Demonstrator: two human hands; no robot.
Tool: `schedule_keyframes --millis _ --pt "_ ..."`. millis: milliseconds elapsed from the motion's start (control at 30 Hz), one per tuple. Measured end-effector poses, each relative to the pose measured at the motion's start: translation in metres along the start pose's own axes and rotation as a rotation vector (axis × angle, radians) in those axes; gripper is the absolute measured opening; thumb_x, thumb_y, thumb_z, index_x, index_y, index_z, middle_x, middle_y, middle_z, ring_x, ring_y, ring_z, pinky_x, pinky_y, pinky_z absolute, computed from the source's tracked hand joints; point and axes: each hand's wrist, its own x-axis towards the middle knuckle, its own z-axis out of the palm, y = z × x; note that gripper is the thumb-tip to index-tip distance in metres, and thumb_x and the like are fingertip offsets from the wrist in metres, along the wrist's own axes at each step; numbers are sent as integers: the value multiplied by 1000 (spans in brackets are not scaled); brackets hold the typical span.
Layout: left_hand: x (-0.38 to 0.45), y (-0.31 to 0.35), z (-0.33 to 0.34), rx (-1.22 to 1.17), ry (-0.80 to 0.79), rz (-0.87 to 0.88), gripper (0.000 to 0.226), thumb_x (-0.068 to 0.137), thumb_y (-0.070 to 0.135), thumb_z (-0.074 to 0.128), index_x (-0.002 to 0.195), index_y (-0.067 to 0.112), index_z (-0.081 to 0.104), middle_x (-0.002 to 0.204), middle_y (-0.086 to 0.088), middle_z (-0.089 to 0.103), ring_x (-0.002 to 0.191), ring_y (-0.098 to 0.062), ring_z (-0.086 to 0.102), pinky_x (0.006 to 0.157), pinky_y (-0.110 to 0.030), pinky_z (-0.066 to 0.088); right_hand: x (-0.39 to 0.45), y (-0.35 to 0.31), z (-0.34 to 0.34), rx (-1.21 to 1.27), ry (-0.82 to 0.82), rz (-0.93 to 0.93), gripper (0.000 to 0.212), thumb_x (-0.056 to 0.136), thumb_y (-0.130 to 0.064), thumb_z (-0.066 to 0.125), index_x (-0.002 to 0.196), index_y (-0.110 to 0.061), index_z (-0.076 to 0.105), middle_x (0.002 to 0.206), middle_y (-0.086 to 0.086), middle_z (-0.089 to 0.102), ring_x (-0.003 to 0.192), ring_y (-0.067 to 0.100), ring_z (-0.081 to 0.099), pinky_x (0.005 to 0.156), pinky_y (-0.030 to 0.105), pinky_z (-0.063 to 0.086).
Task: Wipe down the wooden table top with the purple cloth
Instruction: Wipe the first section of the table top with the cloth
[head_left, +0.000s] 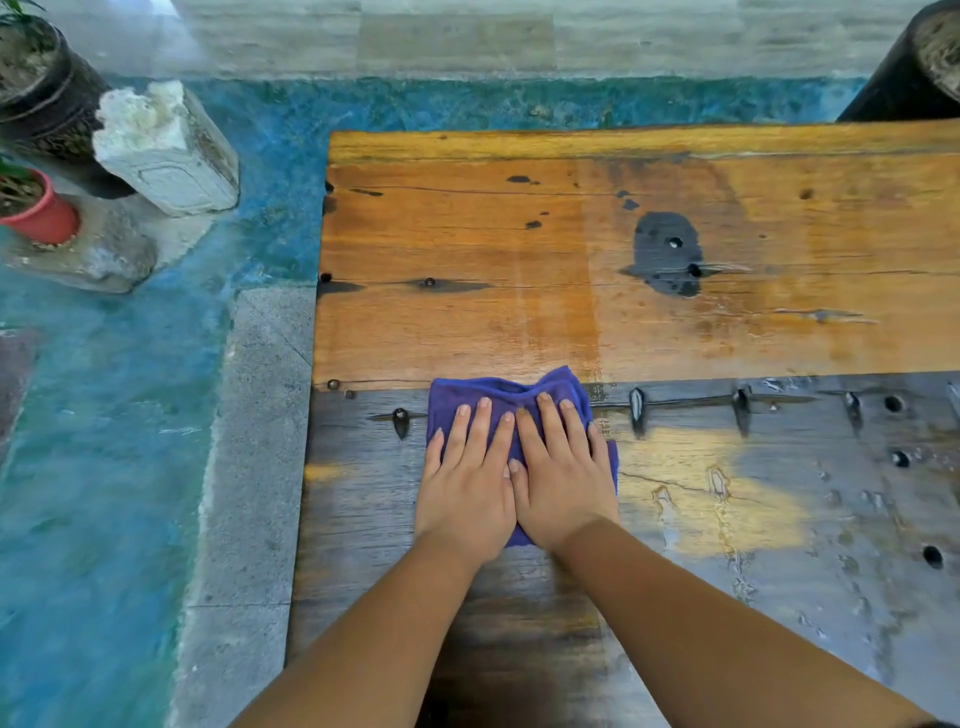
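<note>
A purple cloth (506, 395) lies flat on the wooden table top (727, 332), near its left edge where the orange boards meet the darker grey ones. My left hand (465, 483) and my right hand (563, 478) rest side by side on the cloth, palms down and fingers spread, thumbs touching. Both hands press on it and cover most of it; only its far edge and right side show. The wood around the cloth looks wet and shiny.
Left of the table lie a grey stone kerb (249, 467) and blue-green floor. A white block (166, 150), a red plant pot (39, 208) and a dark planter (41, 88) stand far left. Another dark planter (914, 67) stands behind the table's far right.
</note>
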Motion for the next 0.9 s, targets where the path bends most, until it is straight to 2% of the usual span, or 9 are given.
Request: schedule_keyframes --millis 333,533,633,767,900 --pt "30 -2 -4 24 51 39 61 96 42 3 154 27 5 164 4 -7 146 -16 -22 119 -42 -7 22 5 -2 75 98 -10 52 97 -45 20 144 -27 34 162 0 14 148 21 5 118 48 11" --pt "25 1 -3 36 73 41 59 98 40 13 155 27 4 164 3 -5 148 -18 -13 120 -43 -3 13 5 2 46 141 -5 54 97 -45 22 147 -28 30 162 1 12 148 20 5 119 44 10" --pt "4 5 6 27 61 41 59 99 39 15 155 27 2 164 4 -7 148 -18 -13 119 -42 -5 -6 6 10 19 123 -8 58 95 -47 19 149 -29 26 162 2 13 148 21 5 119 46 11" --pt "-58 17 24 25 46 30 59 99 40 16 155 27 4 164 4 -7 148 -18 -15 118 -41 -7 -67 6 26 13 88 -17 60 93 -47 23 148 -26 32 161 4 17 148 23 10 118 47 13" --pt "-129 38 44 34 25 4 63 94 42 2 155 27 1 160 5 -16 143 -16 -27 116 -41 -11 -139 7 37 4 59 -49 57 94 -46 29 146 -24 38 159 6 24 147 25 16 117 48 20"
